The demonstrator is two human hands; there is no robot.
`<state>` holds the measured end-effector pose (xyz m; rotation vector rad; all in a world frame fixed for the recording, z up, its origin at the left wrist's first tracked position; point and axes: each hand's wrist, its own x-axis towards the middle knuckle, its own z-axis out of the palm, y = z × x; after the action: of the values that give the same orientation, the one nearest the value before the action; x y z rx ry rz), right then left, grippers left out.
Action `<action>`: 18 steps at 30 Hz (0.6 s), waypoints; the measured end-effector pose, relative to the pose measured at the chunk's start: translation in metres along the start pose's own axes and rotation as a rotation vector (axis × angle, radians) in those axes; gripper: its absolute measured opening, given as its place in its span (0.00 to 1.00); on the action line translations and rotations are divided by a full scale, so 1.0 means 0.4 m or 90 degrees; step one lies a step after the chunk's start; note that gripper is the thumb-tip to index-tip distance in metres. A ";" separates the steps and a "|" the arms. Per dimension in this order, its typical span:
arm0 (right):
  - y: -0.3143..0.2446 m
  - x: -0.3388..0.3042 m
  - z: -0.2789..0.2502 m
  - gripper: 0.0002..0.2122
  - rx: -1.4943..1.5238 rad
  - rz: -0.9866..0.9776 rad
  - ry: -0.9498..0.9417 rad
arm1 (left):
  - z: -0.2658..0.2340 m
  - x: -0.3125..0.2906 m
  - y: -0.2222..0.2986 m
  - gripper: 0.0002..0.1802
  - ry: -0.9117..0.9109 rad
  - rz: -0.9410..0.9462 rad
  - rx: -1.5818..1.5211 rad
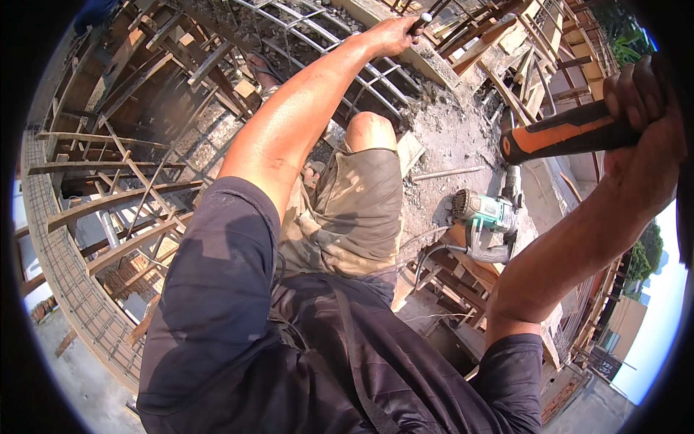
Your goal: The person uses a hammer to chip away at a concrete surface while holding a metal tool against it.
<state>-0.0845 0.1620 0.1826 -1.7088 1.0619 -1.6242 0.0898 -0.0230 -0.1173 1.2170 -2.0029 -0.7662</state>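
Presently, in the head view, my left hand (390, 37) is clenched round a short dark rod (420, 25) near the metal grid (293, 24); my right hand (642, 98) grips an orange-and-black handle (567, 132), raised at right. A green power tool (491, 213) lies beyond my knee, on rough concrete (452, 141).

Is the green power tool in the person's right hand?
No, the green power tool lies apart from the right hand, which grips an orange-and-black handle.

Wears dk short-slv tee (217, 253), blk strap (352, 362), tan shorts (367, 195).
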 end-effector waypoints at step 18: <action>0.355 -0.463 -0.087 0.15 -0.145 0.757 -0.073 | 0.067 -0.089 0.052 0.36 0.088 -0.087 -0.166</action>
<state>-0.1353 0.2444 -0.0324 -0.8719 1.7505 -0.6392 0.0705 0.0210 -0.1262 1.2246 -1.6638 -0.9495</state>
